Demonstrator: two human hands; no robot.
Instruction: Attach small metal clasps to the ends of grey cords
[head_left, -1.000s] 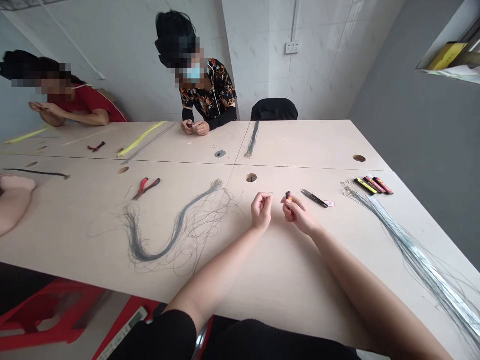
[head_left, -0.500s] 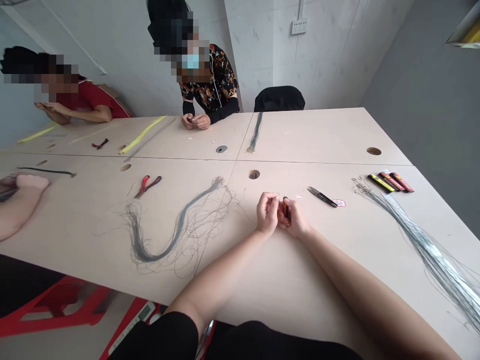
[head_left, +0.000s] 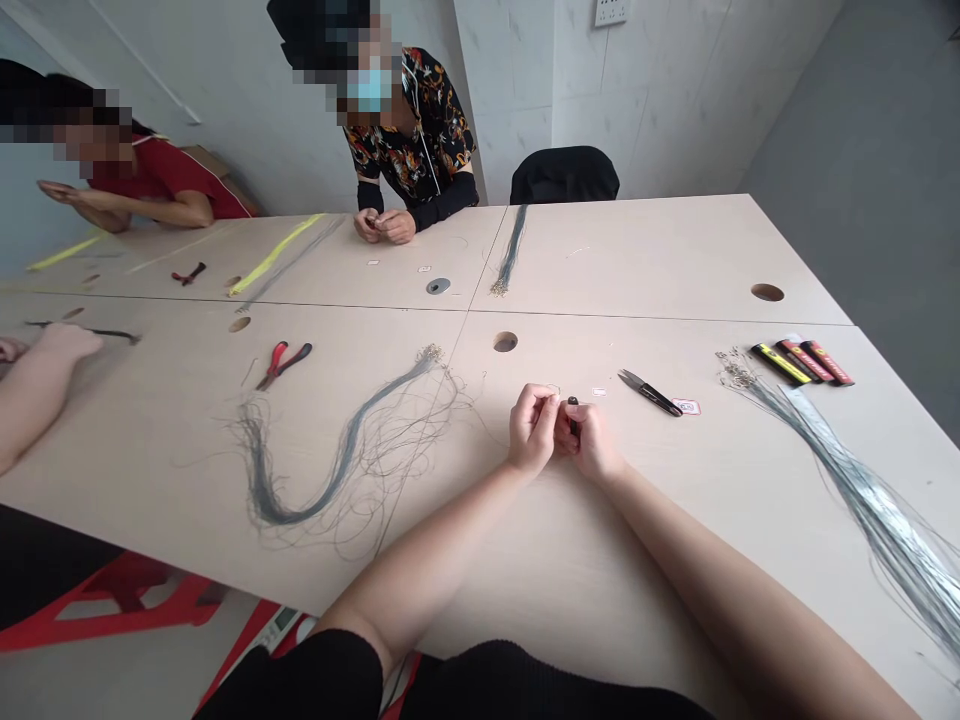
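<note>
My left hand (head_left: 534,430) is closed in a pinch on a thin cord, whose fine end shows as a small loop above the fingertips. Beside it, my right hand (head_left: 592,440) is wrapped round a dark lighter (head_left: 574,415), held upright; most of its body is hidden by the fingers. The two hands nearly meet above the table. Left of them lies a curved bundle of grey-green cords (head_left: 352,430) with small metal ends. Thread snips (head_left: 649,392) rest to the right, with their handle end at a small label (head_left: 687,407).
Several lighters (head_left: 802,362) lie at the right above another cord bundle (head_left: 847,470). Red-and-black pliers (head_left: 283,366) are at the left. A round hole (head_left: 505,342) opens in the table. Two people sit across; another person's arm (head_left: 45,390) reaches in from the left.
The camera view has tilted down slightly. In my right hand the lighter shows less of its red side. My hands stay close together.
</note>
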